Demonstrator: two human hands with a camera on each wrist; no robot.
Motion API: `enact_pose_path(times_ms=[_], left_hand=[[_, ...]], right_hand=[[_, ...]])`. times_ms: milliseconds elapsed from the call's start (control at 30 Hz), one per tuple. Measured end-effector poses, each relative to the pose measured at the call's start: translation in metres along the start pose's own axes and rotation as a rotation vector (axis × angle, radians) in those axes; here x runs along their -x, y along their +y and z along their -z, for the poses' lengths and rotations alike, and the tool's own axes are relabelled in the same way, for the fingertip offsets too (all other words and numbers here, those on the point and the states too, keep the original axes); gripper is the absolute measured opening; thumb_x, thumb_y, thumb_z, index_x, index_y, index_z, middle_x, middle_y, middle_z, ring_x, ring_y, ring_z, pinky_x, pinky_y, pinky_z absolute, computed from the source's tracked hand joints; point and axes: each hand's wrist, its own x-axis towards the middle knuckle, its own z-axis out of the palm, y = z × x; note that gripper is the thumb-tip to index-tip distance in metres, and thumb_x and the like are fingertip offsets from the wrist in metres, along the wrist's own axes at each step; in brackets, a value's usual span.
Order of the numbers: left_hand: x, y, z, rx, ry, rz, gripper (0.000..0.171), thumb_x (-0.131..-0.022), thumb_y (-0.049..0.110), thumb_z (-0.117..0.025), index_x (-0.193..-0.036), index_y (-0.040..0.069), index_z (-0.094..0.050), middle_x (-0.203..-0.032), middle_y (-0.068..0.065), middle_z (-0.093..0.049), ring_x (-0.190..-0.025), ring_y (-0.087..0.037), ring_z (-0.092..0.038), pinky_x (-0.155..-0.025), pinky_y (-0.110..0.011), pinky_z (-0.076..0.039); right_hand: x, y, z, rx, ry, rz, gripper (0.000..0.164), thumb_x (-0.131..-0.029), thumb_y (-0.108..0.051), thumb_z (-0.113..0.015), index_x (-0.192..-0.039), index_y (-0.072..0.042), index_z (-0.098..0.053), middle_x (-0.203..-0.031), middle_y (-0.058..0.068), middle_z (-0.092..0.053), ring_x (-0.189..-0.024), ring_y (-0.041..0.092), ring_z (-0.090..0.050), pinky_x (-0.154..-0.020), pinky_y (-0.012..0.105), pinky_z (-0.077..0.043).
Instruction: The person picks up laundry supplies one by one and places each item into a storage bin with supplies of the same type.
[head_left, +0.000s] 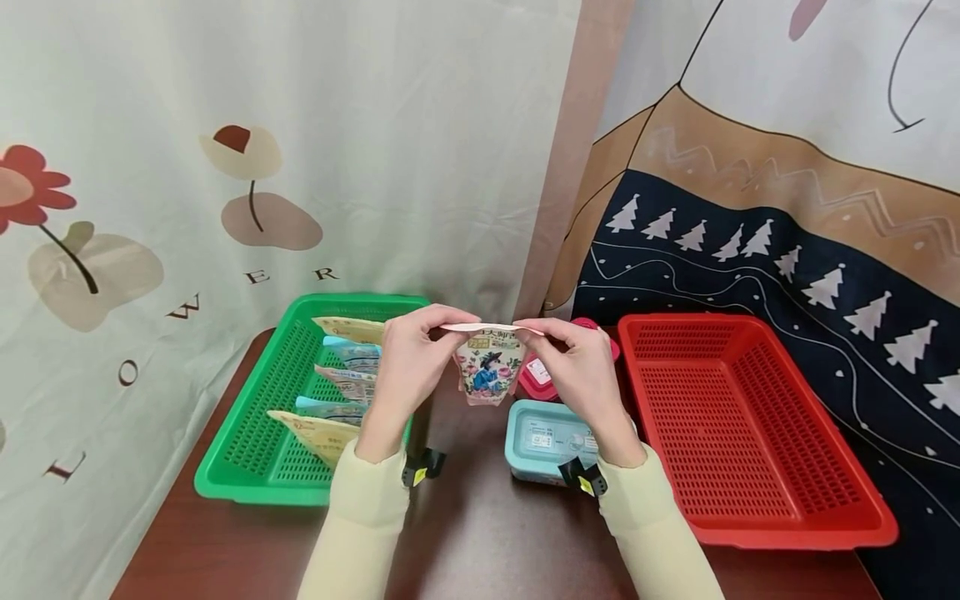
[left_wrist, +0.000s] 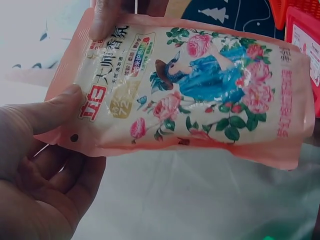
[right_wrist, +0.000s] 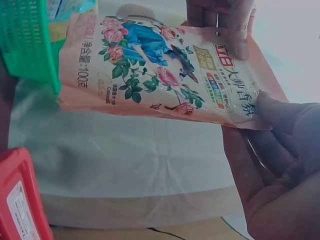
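Observation:
A pink and cream laundry detergent pouch (head_left: 491,371), printed with roses and a figure in blue, hangs upright above the table between both hands. My left hand (head_left: 408,358) pinches one top corner, thumb on the printed face in the left wrist view. At the opposite top corner, my right hand (head_left: 588,371) pinches the same edge between thumb and fingers. In the right wrist view the pouch's front (right_wrist: 150,75) looks flat and smooth, its lower end pointing away from the hands.
To the left, a green basket (head_left: 262,493) holds several pouches standing in a row. A red basket (head_left: 795,537) stands at the right. Between them, beneath the right hand, are a light blue lidded box (head_left: 528,429) and a red box (head_left: 536,385). Printed curtains hang behind.

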Motion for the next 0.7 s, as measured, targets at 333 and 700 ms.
enact_pose_path(times_ms=[333, 700], left_hand=[[0.013, 0.005, 0.025, 0.043, -0.042, -0.044, 0.004, -0.089, 0.017, -0.084, -0.093, 0.018, -0.085, -0.087, 0.008, -0.076, -0.073, -0.012, -0.061, -0.058, -0.025, -0.046], [0.025, -0.003, 0.056, 0.107, -0.112, -0.009, 0.005, -0.09, 0.011, -0.082, -0.094, 0.013, -0.084, -0.09, 0.002, -0.077, -0.08, -0.013, -0.066, -0.064, -0.024, -0.052]], right_hand=[[0.013, -0.016, 0.002, -0.079, -0.037, 0.017, 0.016, -0.093, -0.016, -0.08, -0.108, -0.014, -0.083, -0.096, -0.003, -0.079, -0.083, 0.011, -0.068, -0.057, 0.023, -0.05], [0.023, -0.029, -0.013, -0.183, -0.133, 0.024, 0.018, -0.094, -0.014, -0.078, -0.112, -0.012, -0.082, -0.099, -0.003, -0.079, -0.083, 0.013, -0.068, -0.064, 0.025, -0.052]])
